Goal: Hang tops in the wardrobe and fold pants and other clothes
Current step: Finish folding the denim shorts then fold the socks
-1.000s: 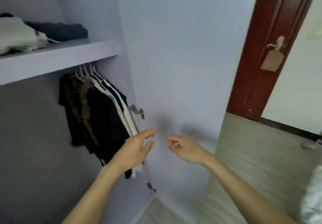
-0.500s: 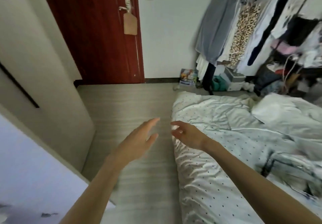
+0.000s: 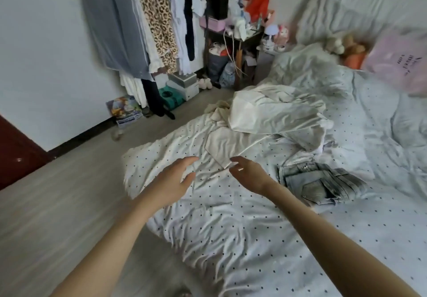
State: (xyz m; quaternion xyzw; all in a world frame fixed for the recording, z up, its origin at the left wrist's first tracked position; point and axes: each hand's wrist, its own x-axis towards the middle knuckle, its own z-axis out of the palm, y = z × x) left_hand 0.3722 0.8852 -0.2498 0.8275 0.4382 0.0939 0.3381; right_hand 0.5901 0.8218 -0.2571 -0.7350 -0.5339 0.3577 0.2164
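Two hands reach out over the bed (image 3: 254,239), both empty: the left hand (image 3: 172,184) has its fingers spread, the right hand (image 3: 250,173) loosely curled round nothing. Just beyond the fingertips lies the cream garment (image 3: 221,145), crumpled on the dotted sheet, with a bigger pale heap (image 3: 277,114) behind it. Folded jeans (image 3: 321,184) sit to the right. Best bet, I'd say: take the cream piece at two corners and shake it flat first. The pink bag (image 3: 399,63), far right, carries dark lettering too blurred to read.
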